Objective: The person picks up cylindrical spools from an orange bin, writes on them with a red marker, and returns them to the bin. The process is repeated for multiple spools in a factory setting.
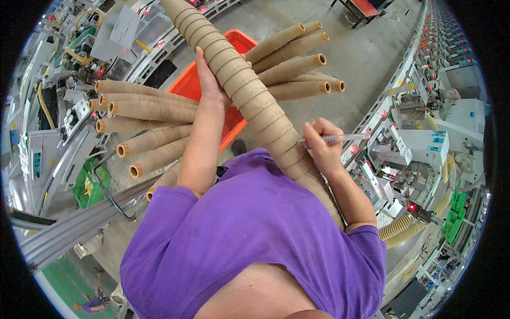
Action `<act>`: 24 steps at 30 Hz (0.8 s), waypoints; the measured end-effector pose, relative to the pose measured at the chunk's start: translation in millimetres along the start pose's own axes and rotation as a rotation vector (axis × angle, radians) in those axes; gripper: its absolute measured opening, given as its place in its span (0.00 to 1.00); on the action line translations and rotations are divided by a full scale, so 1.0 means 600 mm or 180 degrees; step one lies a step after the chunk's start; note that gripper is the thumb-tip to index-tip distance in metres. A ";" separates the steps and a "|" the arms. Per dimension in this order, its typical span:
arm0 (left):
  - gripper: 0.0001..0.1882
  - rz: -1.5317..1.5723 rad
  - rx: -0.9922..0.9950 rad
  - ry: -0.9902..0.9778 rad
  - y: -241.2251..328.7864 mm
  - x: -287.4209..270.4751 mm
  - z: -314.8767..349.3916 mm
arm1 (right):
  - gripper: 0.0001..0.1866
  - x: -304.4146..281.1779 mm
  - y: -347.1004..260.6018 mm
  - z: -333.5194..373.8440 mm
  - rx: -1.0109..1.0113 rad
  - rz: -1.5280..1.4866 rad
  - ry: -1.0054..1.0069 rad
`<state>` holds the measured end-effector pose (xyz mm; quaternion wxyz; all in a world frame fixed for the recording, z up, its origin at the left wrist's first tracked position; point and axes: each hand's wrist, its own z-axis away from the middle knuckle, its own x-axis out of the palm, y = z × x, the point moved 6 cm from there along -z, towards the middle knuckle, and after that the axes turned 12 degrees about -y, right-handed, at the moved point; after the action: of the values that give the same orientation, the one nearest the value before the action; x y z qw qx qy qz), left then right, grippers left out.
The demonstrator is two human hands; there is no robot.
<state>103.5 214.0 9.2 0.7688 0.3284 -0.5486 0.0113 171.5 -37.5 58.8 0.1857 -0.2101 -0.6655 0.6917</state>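
Note:
A long stack of nested brown cardboard cones (249, 95) slants across my front, from the upper left down to my right side. Around its upper part wraps my left hand (209, 82), thumb on the near side and fingertips showing at the far edge. My right hand (325, 144) grips a clear-barrelled pen (342, 138), its tip end against or very close to a cone in the lower half of the stack. Small handwritten marks run along the cones above that spot. The stack's lower end passes beneath my right forearm, partly hidden.
A red-orange bin (186, 80) sits under the stack, with more cone stacks lying out to its left (154, 110) and right (292, 69). Machinery lines both sides. At left are a metal rail (79, 228) and a green crate (90, 183); a red-topped table (364, 7) stands far off.

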 end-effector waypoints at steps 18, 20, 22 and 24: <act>0.45 0.0080 0.0071 -0.0077 0.012 -0.009 0.000 | 0.17 0.019 -0.019 -0.003 -0.0326 0.0658 -0.0132; 0.45 0.0086 0.0062 -0.0137 0.012 -0.008 -0.001 | 0.17 0.015 -0.016 -0.003 -0.0310 0.0642 -0.0006; 0.46 0.0063 0.0065 -0.0191 0.012 -0.008 0.000 | 0.18 0.015 -0.011 -0.004 -0.0195 0.0495 -0.0009; 0.45 0.0066 0.0083 -0.0226 0.012 -0.007 0.001 | 0.18 0.013 -0.006 -0.004 -0.0090 0.0413 0.0074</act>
<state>98.9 220.9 9.4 0.7444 0.3329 -0.5787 0.0147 165.9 -31.3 62.1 0.1452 -0.2634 -0.6580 0.6903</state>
